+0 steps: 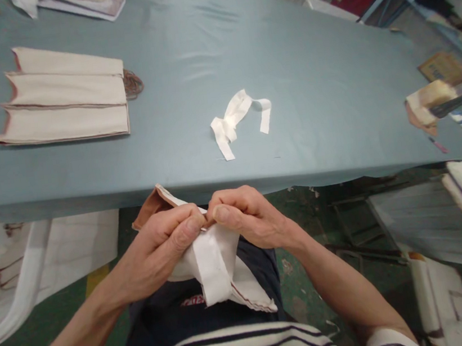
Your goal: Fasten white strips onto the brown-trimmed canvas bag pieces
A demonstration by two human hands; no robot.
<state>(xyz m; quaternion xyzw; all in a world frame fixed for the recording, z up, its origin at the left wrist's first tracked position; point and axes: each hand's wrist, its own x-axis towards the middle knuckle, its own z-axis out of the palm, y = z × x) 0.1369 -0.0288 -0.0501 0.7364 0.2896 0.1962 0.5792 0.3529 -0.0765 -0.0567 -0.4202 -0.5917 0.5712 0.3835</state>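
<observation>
My left hand (167, 241) and my right hand (247, 216) meet just in front of the table's near edge. Both pinch the top of a cream fabric piece (216, 268) with a brown side and a red-stitched edge; it hangs down over my lap. The fingers of both hands are closed on the fabric, thumbs nearly touching. On the blue-grey table (307, 72) beyond them lies a loose white fabric strip (236, 116), curled and folded over itself.
Three folded cream fabric pieces (63, 96) lie stacked in steps at the table's left. More papers or fabric (89, 1) sit at the far left edge. White fabric (34, 267) hangs below the table on the left. Boxes and clutter (434, 98) stand at the right.
</observation>
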